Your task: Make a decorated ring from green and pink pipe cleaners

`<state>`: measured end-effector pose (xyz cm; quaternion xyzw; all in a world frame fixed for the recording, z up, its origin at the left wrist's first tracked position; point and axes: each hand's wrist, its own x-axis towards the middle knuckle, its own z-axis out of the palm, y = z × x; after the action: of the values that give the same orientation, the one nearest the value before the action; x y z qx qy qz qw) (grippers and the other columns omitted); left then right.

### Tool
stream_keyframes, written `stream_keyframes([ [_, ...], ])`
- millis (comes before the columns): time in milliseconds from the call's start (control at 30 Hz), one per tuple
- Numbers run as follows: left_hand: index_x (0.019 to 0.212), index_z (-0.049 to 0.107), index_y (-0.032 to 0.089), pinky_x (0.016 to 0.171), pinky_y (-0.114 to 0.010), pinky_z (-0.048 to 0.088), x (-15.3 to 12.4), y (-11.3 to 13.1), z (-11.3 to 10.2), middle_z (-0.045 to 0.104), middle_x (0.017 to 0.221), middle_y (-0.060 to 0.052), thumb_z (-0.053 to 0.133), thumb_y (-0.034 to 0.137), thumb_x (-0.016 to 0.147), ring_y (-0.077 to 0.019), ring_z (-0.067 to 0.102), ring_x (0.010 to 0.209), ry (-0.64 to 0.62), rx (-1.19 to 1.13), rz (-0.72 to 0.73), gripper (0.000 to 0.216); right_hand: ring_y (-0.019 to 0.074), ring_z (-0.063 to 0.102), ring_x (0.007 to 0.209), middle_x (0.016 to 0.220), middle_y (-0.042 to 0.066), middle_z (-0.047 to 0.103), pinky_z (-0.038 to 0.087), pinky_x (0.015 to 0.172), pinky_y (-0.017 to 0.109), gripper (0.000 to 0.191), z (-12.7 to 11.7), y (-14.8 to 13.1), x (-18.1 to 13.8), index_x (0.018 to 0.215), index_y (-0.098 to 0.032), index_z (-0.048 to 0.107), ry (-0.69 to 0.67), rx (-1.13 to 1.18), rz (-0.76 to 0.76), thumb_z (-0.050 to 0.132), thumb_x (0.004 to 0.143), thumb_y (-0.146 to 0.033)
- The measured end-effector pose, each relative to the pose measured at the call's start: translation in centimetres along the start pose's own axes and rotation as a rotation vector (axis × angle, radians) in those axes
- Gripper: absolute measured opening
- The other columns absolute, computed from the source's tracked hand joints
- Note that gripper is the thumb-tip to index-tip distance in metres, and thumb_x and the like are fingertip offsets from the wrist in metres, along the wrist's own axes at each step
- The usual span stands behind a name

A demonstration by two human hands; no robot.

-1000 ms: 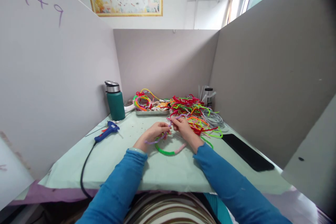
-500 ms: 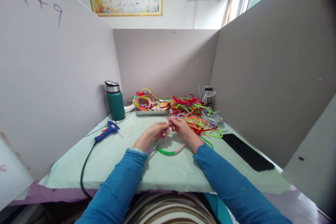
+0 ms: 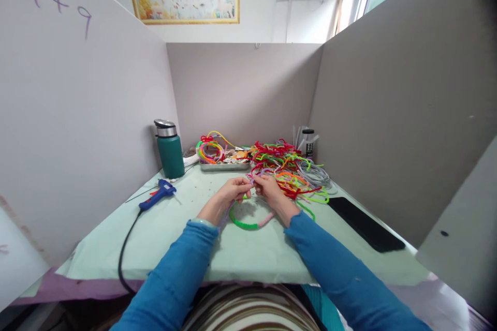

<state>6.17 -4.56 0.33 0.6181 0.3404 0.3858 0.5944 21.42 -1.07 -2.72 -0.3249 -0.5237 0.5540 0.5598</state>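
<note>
gripped a purple fuzzy stem [image 3: 225, 216] between the fingertips of the left hand [image 3: 233, 191] and, close beside, those of the right hand [image 3: 271, 190]; held it at the far side of a curved green-and-pink piece [image 3: 248, 226] on the pale tablecloth [image 3: 248, 261], before a tangle of colourful stems [image 3: 278, 153], with a blue glue gun [image 3: 159, 195] to the left

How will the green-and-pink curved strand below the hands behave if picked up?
The green-and-pink curved strand is probably light, since it looks slim. It likely has some stiffness, as it lies in a smooth arc. Rolling seems unlikely: it appears to lie flat on the pale green table cover.
</note>
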Motion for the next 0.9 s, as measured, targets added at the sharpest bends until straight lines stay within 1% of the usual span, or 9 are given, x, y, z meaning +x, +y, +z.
stream_keyframes([
  [67,0.075,0.052,0.015,0.036,-0.019,0.013,-0.04,0.14,-0.08,0.057,0.053,0.003,0.068,0.034,0.067,-0.0004,0.023,0.031,0.024,-0.023,-0.04,0.026,0.0063,0.037,0.041,0.052,-0.003,0.049,0.025,0.04,0.022,0.038,-0.03,-0.28,-0.1,0.06,-0.017,0.051,0.016,0.03,-0.012,0.072,0.059,-0.049],
  [133,0.074,0.052,0.015,0.035,-0.02,0.01,-0.08,0.29,-0.14,0.054,0.05,0.004,0.066,0.032,0.068,-0.0006,0.021,0.03,0.049,-0.045,-0.066,0.023,0.0064,0.038,0.043,0.057,-0.002,0.052,0.026,0.041,0.022,0.037,-0.1,-0.58,-0.19,0.065,-0.016,0.054,0.021,0.053,-0.034,0.071,0.06,-0.048],
  [233,0.073,0.053,0.014,0.035,-0.019,0.015,-0.15,0.42,-0.09,0.053,0.05,0.004,0.064,0.031,0.068,-0.0011,0.024,0.031,0.062,-0.015,-0.051,0.02,0.007,0.04,0.044,0.059,-0.001,0.053,0.026,0.041,0.022,0.037,-0.17,-0.83,-0.28,0.066,-0.016,0.056,0.016,0.022,-0.076,0.07,0.062,-0.05],
  [333,0.072,0.053,0.014,0.036,-0.019,0.023,-0.17,0.39,0.13,0.059,0.059,0.001,0.064,0.034,0.068,-0.0018,0.031,0.033,0.078,0.05,0.002,0.024,0.0076,0.038,0.042,0.05,-0.003,0.048,0.025,0.041,0.023,0.037,-0.09,-0.75,-0.38,0.06,-0.017,0.053,0.028,-0.096,-0.13,0.067,0.065,-0.051],
  [433,0.071,0.053,0.014,0.037,-0.019,0.025,-0.14,0.31,0.3,0.058,0.059,0.002,0.065,0.037,0.068,-0.0023,0.033,0.034,0.088,0.074,0.027,0.027,0.0076,0.036,0.04,0.045,-0.004,0.044,0.024,0.041,0.024,0.037,0.11,-0.56,-0.53,0.057,-0.018,0.051,0.022,-0.181,-0.156,0.065,0.068,-0.05],
  [600,0.072,0.053,0.014,0.035,-0.019,0.023,-0.07,0.16,-0.03,0.055,0.053,0.003,0.063,0.033,0.07,-0.0024,0.029,0.032,0.052,0.031,-0.016,0.021,0.0077,0.038,0.041,0.048,-0.004,0.046,0.025,0.041,0.023,0.038,0.21,-0.59,-0.47,0.06,-0.018,0.051,0.011,-0.068,-0.13,0.067,0.065,-0.052],
  [700,0.076,0.054,0.014,0.036,-0.019,0.026,-0.05,0.02,-0.27,0.055,0.053,0.002,0.062,0.031,0.07,-0.0026,0.029,0.032,-0.002,0.01,-0.048,0.02,0.0071,0.038,0.041,0.05,-0.004,0.046,0.024,0.04,0.023,0.038,0.07,-0.65,-0.32,0.061,-0.018,0.05,-0.014,0.013,-0.103,0.069,0.063,-0.051],
  [800,0.077,0.054,0.013,0.038,-0.02,0.031,-0.11,-0.01,-0.24,0.059,0.061,-0.001,0.063,0.032,0.071,-0.0036,0.036,0.036,-0.017,0.022,-0.047,0.022,0.0066,0.036,0.04,0.048,-0.005,0.045,0.023,0.04,0.023,0.036,-0.01,-0.42,-0.25,0.06,-0.018,0.05,-0.065,0.002,-0.111,0.069,0.064,-0.048],
  [900,0.074,0.051,0.014,0.036,-0.018,0.025,-0.21,0.08,-0.11,0.058,0.061,0.0,0.062,0.036,0.073,-0.0026,0.035,0.036,-0.009,0.013,-0.029,0.025,0.0064,0.036,0.04,0.046,-0.005,0.045,0.023,0.041,0.023,0.034,0.07,-0.08,-0.26,0.058,-0.017,0.051,-0.114,-0.038,-0.11,0.068,0.067,-0.045],
])
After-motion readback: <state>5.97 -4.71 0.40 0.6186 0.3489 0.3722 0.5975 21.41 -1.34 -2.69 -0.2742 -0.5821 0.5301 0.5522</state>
